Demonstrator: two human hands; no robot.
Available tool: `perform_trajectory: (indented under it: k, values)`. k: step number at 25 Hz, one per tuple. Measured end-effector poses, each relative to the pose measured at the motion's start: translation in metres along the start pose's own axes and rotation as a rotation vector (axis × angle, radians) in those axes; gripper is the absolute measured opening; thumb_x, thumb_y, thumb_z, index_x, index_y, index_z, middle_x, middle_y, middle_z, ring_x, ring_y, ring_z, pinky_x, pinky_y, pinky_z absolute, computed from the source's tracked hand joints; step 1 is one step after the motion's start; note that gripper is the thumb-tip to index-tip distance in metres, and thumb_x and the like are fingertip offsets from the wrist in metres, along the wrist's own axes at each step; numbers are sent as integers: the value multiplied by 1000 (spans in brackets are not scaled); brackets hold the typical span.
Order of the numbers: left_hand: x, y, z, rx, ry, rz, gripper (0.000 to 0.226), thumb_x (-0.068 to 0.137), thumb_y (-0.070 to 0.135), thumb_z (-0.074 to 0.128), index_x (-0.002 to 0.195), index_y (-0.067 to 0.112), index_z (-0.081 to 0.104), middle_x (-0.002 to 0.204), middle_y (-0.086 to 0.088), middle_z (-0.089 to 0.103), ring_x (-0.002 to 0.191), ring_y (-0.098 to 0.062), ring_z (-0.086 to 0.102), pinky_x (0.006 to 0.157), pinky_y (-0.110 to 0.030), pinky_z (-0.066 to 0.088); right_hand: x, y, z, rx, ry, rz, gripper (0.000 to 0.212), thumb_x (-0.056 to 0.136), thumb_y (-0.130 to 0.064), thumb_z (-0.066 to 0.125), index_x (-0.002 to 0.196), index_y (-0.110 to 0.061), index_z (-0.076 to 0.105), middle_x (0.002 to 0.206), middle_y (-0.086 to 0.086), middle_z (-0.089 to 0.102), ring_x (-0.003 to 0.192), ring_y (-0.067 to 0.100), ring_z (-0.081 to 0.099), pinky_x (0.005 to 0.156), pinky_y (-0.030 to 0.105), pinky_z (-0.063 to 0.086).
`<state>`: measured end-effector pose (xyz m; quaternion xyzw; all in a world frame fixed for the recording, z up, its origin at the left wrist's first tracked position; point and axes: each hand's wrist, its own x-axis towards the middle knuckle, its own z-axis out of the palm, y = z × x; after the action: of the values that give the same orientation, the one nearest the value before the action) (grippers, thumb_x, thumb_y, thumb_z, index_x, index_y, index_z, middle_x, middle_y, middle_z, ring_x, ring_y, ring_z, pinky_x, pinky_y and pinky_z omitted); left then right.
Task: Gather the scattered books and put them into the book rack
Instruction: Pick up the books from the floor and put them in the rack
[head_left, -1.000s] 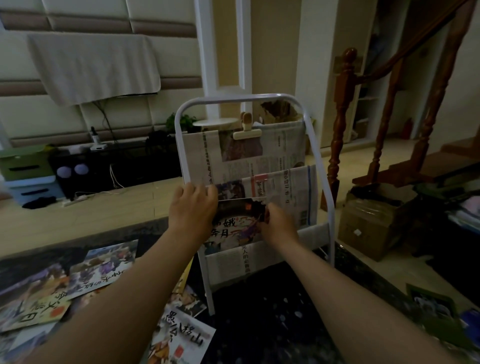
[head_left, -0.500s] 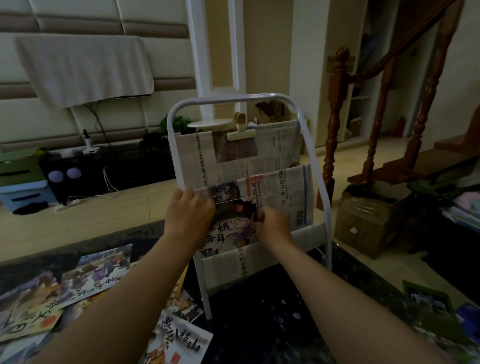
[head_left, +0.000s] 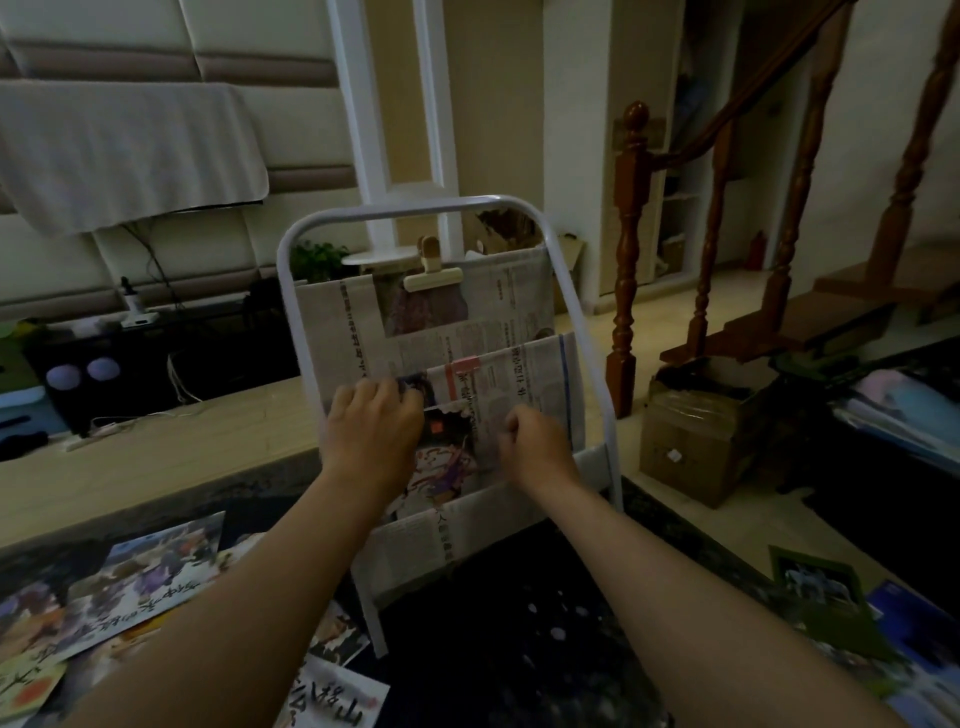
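In the lowest pocket of the book rack (head_left: 415, 204), a thin book (head_left: 448, 457) stood half inside, and both hands held it. The left hand (head_left: 371, 428) curled over its upper left corner, and the right hand (head_left: 535, 447) pinched its right edge. It looked light and bendable, with a glossy, probably slippery cover, so gripping both side edges seemed safest. More books (head_left: 135, 577) lay scattered on the bench (head_left: 519, 649).

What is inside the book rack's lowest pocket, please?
A colourful book stands there, gripped by the left hand and right hand. The newspaper front covers its lower part and anything deeper.
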<state>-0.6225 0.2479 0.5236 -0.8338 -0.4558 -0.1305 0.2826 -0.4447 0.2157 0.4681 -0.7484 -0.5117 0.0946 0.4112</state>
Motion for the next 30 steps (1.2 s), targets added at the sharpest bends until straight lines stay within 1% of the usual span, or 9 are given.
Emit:
perform_trajectory:
  k: [4,7,10,14,16,19,23,27,30]
  values:
    - [26,68,-12,-167,0,46,25,88,29,56,109,16,56,113,-8,59,105,-28,54,88,-39,41,-3,30,-62,-55,100,-8,18,98,-18,52,80,-19,48,82,0,55,76,16,52,60,26,37]
    - [40,133,-23,-266,1,154,25,89,33,55,109,18,55,109,-8,58,101,-28,53,82,-38,38,-8,74,-116,-59,165,54,14,98,-21,53,84,-19,51,80,-1,54,73,16,52,54,25,35]
    - [51,200,-34,-403,-8,272,21,93,34,53,108,20,53,106,-4,56,87,-18,45,75,-32,34,-24,125,-168,-110,242,147,19,97,-19,53,79,-23,47,79,-3,52,72,13,50,55,27,33]
    - [56,309,-50,-574,-82,363,22,92,33,57,111,22,52,104,-1,53,89,-16,48,80,-33,45,-54,204,-234,-149,333,263,20,96,-18,52,78,-23,43,81,1,53,73,19,52,54,29,33]
    - [51,368,-53,-617,-118,409,22,91,33,58,109,22,52,101,-1,53,86,-17,51,77,-35,51,-71,248,-265,-153,364,332,17,96,-19,52,81,-21,42,82,2,52,71,18,48,54,31,31]
    - [42,446,-49,-630,-193,527,23,90,33,56,109,21,51,105,-6,55,91,-24,54,80,-39,51,-99,314,-304,-132,390,445,14,97,-20,51,86,-17,43,87,6,52,73,22,49,59,35,36]
    - [32,537,-33,-616,-257,666,37,92,33,55,123,14,49,118,-12,55,107,-32,55,82,-39,47,-136,405,-324,-141,437,606,12,98,-18,52,88,-17,44,89,9,56,74,27,54,59,34,38]
    - [26,614,0,-640,-369,790,32,93,28,57,118,11,46,115,-15,54,102,-36,55,75,-40,44,-166,485,-319,-135,456,741,6,98,-13,51,94,-11,47,85,12,53,66,24,46,55,35,31]
    - [28,662,37,-633,-413,872,45,94,29,58,133,11,42,121,-16,55,105,-36,55,79,-43,46,-178,540,-307,-133,456,793,11,98,-13,50,90,-13,43,77,9,46,61,22,38,56,35,27]
